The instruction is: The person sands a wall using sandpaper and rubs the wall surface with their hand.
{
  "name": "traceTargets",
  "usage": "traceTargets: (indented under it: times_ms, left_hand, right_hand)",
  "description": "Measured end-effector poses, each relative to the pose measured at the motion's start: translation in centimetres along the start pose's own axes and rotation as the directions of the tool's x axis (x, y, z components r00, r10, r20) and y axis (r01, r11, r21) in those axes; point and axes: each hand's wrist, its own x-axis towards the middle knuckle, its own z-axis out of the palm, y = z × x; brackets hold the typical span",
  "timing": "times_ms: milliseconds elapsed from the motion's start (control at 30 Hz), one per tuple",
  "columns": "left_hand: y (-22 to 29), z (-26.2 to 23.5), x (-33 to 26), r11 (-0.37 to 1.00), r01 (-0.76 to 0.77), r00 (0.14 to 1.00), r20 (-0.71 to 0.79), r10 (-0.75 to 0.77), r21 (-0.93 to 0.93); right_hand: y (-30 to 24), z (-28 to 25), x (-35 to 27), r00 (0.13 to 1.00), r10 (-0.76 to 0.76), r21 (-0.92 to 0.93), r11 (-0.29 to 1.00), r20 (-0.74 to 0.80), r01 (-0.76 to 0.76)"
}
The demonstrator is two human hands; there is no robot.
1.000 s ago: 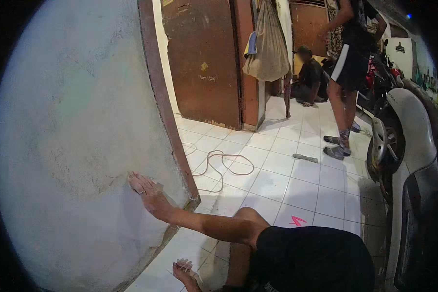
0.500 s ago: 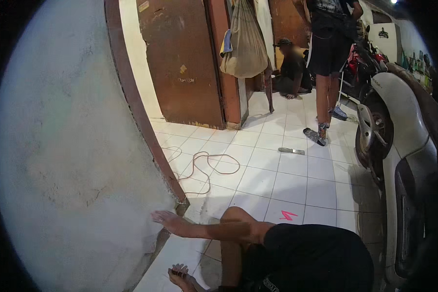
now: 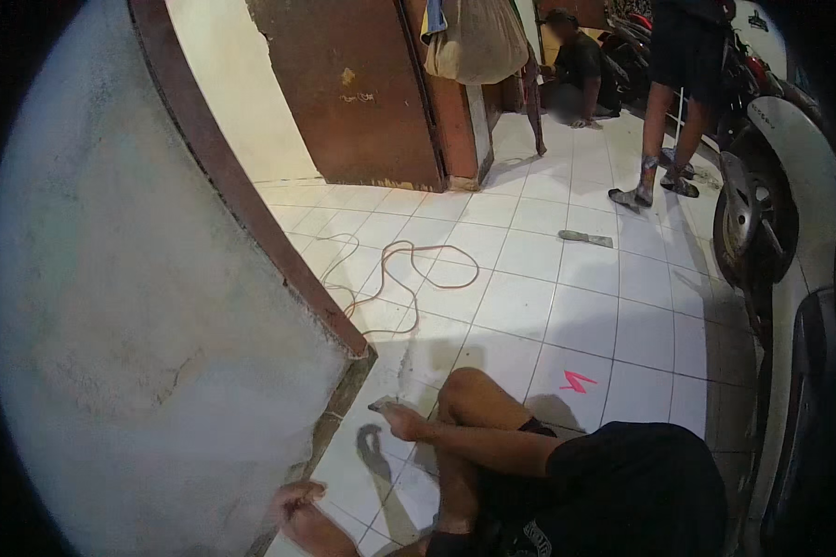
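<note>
I sit on the white tiled floor (image 3: 529, 306) beside a rough grey plastered wall (image 3: 139, 325). My right hand (image 3: 407, 423) reaches across my bent knee (image 3: 474, 390) and hovers low over the tiles near the wall's bottom corner. Its fingers pinch a small flat grey piece (image 3: 385, 404). My bare foot (image 3: 299, 512) rests by the wall's base. My left hand is out of view.
An orange cord (image 3: 409, 269) loops on the tiles ahead, and a flat grey tool (image 3: 586, 239) lies farther out. A brown door (image 3: 353, 93) stands behind. One person stands (image 3: 678, 102) and another crouches (image 3: 576, 74) at the back. A parked scooter (image 3: 780, 213) lines the right side.
My right hand has come down off the plastered wall to the floor by the wall's bottom corner. My view has tilted downward.
</note>
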Motion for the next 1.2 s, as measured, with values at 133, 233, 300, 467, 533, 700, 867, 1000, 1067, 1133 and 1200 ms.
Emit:
traceTargets:
  times_ms: [133,233,300,467,533,700,867,1000,1067,1133,1200]
  left_hand:
    - [0.6,2.5,1.5,0.992,0.115,0.990,0.087,-0.111,-0.044]
    - [-3.7,6.3,-0.1,0.956,0.292,0.946,0.155,-0.283,-0.039]
    - [-6.4,9.0,-1.6,0.917,0.398,0.902,0.194,-0.385,-0.033]
    - [-10.7,14.6,-3.9,0.824,0.566,0.791,0.296,-0.535,-0.022]
    - [-11.6,16.0,-4.7,0.797,0.603,0.758,0.327,-0.564,-0.023]
    - [-13.1,17.8,-5.9,0.763,0.646,0.710,0.381,-0.592,-0.021]
    - [-13.7,18.7,-6.4,0.743,0.669,0.682,0.411,-0.605,-0.015]
    - [-13.9,19.3,-6.7,0.734,0.680,0.667,0.428,-0.610,-0.013]
    - [-14.1,19.4,-6.8,0.734,0.679,0.665,0.435,-0.608,-0.010]
    - [-14.2,19.5,-7.0,0.732,0.681,0.662,0.437,-0.609,-0.011]
    - [-14.3,19.6,-7.0,0.730,0.684,0.658,0.438,-0.613,-0.004]
  right_hand:
    - [-0.3,0.4,0.8,0.941,0.119,0.123,0.979,0.315,-0.165]
    - [-1.3,-0.4,1.6,0.945,0.192,0.156,0.959,0.265,-0.238]
    - [-2.1,-0.7,1.6,0.838,0.362,0.138,0.883,0.409,-0.449]
    - [-2.2,-0.4,0.8,0.967,0.221,0.111,0.966,0.125,-0.235]
    - [-1.8,0.6,0.9,0.910,0.339,0.215,0.895,0.237,-0.390]
    - [-1.1,1.7,0.9,0.955,0.267,0.123,0.951,0.131,-0.282]
    - [-1.8,0.6,1.4,0.915,0.324,0.235,0.895,0.241,-0.379]
    - [-2.0,0.2,1.3,0.935,0.287,0.250,0.909,0.206,-0.334]
    - [-2.0,0.5,1.3,0.928,0.314,0.177,0.920,0.200,-0.350]
    - [-1.9,0.7,1.3,0.948,0.297,0.216,0.924,0.119,-0.316]
    - [-1.8,0.9,1.3,0.949,0.301,0.253,0.915,0.096,-0.316]
